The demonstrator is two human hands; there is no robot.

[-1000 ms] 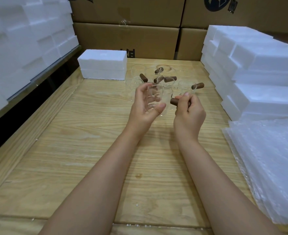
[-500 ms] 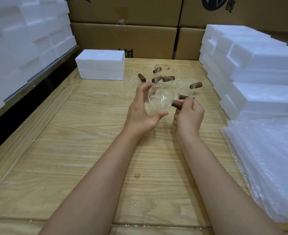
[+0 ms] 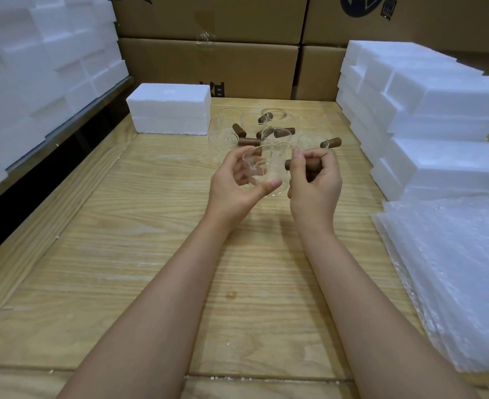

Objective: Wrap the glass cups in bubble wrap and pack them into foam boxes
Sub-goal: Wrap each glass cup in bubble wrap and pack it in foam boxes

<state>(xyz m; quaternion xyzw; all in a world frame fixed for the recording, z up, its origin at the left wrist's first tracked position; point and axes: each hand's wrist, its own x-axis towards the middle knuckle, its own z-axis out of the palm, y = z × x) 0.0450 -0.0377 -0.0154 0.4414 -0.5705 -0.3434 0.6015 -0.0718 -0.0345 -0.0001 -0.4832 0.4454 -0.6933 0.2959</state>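
curled left hand (image 3: 235, 184) is cradling a breakable, likely slippery glass cup (image 3: 267, 169) while right hand (image 3: 315, 184) is gripping its sturdier wooden handle (image 3: 305, 163).

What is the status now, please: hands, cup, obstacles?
Left hand cradles glass cup; right hand grips its brown handle. Cup unwrapped, above table. Bubble wrap lies right, untouched.

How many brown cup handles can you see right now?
6 handles. One is in the grip of the right hand; five lie among the cups behind: left, beside it, back, middle, right. Glass may hide others.
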